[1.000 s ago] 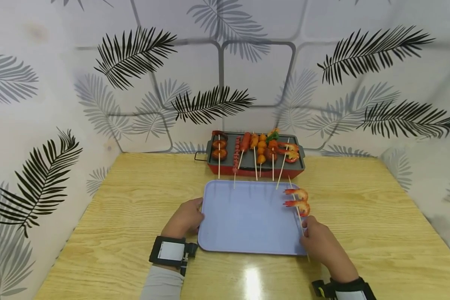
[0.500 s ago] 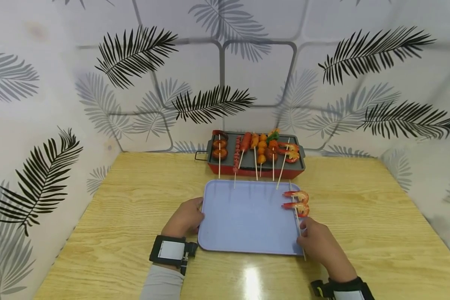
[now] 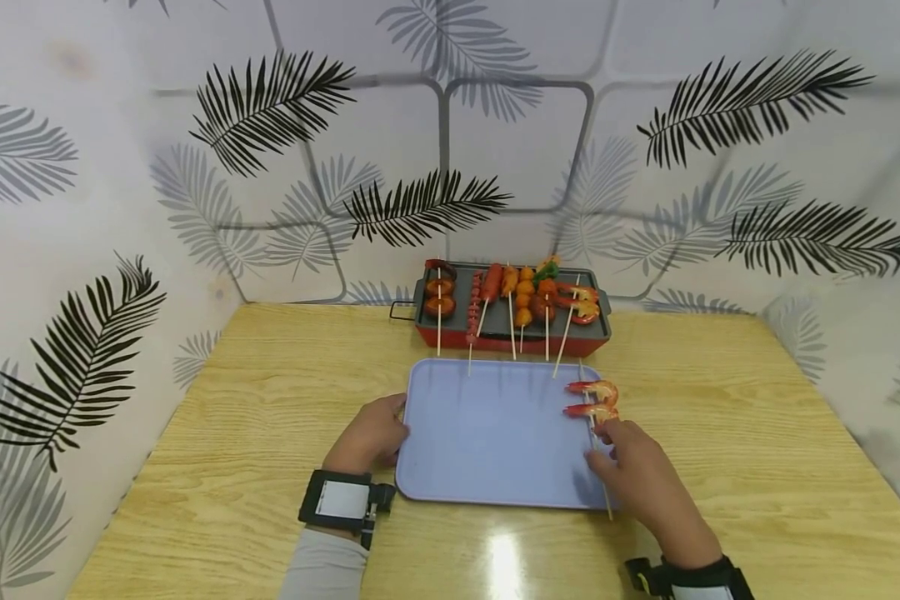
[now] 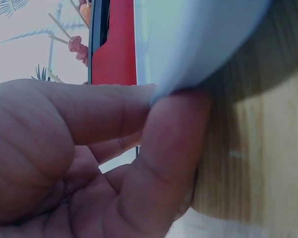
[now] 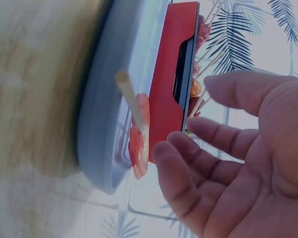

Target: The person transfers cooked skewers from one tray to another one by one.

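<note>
A pale blue-lavender tray [image 3: 495, 433] lies on the table between both hands. My left hand [image 3: 371, 432] pinches its left edge between thumb and finger, and the left wrist view shows the grip close up on the tray wall [image 4: 208, 44]. Along the tray's right side rests a shrimp skewer [image 3: 600, 390], its stick reaching past the near rim. Just over that stick hovers my right hand [image 3: 636, 468], fingers loosely bent and spread from the thumb. Nothing is between those fingers in the right wrist view, where the shrimp [image 5: 138, 153] lie apart from them.
Behind the tray stands a red toy grill [image 3: 450, 338] with a dark top and a wire handle [image 3: 401, 312] at its left. Several food skewers [image 3: 523, 300] lie across it, some sticks overhanging the tray's far edge. A leaf-patterned wall covering [image 3: 390, 150] borders the wooden table [image 3: 270, 400].
The shrimp skewer has shifted slightly left and down onto the tray's right side. My right hand has let go of its stick and lifted a little. The left hand stays at the tray.
</note>
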A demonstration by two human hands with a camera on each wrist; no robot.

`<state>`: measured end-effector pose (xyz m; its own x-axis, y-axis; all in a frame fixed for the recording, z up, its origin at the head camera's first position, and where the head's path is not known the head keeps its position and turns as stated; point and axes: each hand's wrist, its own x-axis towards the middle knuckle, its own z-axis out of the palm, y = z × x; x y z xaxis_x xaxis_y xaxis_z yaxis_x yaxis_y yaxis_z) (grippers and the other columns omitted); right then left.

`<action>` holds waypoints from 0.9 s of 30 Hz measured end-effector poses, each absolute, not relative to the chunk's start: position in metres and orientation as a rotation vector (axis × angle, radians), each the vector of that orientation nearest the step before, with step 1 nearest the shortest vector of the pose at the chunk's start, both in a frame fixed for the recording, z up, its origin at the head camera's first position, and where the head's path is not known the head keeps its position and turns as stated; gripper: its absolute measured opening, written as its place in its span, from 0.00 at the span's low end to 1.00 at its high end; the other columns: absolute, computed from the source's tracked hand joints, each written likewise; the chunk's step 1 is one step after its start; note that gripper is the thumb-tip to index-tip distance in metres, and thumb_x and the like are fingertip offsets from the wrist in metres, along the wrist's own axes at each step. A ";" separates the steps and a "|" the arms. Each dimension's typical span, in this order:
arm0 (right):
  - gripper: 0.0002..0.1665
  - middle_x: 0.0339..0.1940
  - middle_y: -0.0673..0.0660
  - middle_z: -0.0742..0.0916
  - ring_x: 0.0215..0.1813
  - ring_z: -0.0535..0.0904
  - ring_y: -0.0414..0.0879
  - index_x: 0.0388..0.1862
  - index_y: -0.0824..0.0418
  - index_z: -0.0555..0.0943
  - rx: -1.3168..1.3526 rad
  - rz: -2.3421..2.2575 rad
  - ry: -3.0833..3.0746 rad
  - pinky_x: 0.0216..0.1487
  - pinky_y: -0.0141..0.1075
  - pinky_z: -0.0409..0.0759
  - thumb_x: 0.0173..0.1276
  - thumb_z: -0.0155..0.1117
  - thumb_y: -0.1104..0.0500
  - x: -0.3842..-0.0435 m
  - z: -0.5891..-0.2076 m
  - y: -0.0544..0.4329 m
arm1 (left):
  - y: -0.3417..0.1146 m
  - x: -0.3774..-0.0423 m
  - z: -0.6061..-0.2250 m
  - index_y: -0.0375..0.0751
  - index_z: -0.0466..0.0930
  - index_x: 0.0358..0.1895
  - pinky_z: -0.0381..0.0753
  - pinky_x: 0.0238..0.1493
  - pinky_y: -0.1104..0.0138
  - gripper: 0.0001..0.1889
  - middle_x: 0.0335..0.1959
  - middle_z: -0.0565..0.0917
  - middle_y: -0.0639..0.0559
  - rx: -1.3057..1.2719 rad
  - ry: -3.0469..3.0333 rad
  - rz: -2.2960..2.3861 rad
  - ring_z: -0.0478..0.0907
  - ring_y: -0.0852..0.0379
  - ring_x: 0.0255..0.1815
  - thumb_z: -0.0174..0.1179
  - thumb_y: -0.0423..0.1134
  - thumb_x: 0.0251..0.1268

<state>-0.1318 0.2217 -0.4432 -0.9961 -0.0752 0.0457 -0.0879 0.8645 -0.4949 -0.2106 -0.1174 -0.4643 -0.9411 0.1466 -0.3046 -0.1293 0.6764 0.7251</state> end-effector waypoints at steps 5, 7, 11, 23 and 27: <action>0.32 0.59 0.72 0.77 0.61 0.74 0.66 0.64 0.72 0.72 0.228 0.733 -3.012 0.58 0.60 0.72 0.65 0.69 0.58 -0.134 -0.445 0.220 | -0.119 -0.210 -0.463 0.36 0.64 0.74 0.75 0.19 0.67 0.30 0.27 0.80 0.45 0.010 2.559 1.137 0.74 0.56 0.15 0.51 0.26 0.67; 0.36 0.65 0.74 0.73 0.66 0.69 0.69 0.67 0.71 0.70 0.271 0.690 -3.012 0.61 0.62 0.69 0.64 0.70 0.57 -0.136 -0.447 0.219 | -0.119 -0.210 -0.462 0.36 0.65 0.73 0.75 0.19 0.67 0.30 0.26 0.80 0.45 0.004 2.560 1.140 0.74 0.56 0.15 0.51 0.26 0.67; 0.39 0.70 0.75 0.67 0.70 0.62 0.71 0.68 0.70 0.68 0.317 0.593 -2.993 0.64 0.63 0.66 0.63 0.71 0.57 -0.137 -0.451 0.217 | -0.120 -0.210 -0.461 0.35 0.64 0.74 0.75 0.19 0.67 0.30 0.27 0.80 0.45 0.003 2.565 1.133 0.73 0.56 0.15 0.51 0.26 0.67; 0.38 0.67 0.76 0.69 0.67 0.66 0.71 0.67 0.74 0.69 0.333 0.378 -2.920 0.61 0.63 0.69 0.63 0.70 0.59 -0.145 -0.448 0.217 | -0.119 -0.210 -0.463 0.37 0.64 0.74 0.76 0.20 0.66 0.29 0.33 0.82 0.44 -0.025 2.551 1.135 0.74 0.56 0.16 0.51 0.27 0.68; 0.37 0.66 0.77 0.70 0.66 0.67 0.71 0.66 0.74 0.69 0.355 0.367 -2.870 0.59 0.63 0.71 0.62 0.70 0.60 -0.150 -0.440 0.218 | -0.119 -0.210 -0.465 0.38 0.66 0.73 0.77 0.21 0.66 0.29 0.36 0.82 0.45 -0.017 2.554 1.156 0.76 0.56 0.17 0.51 0.27 0.68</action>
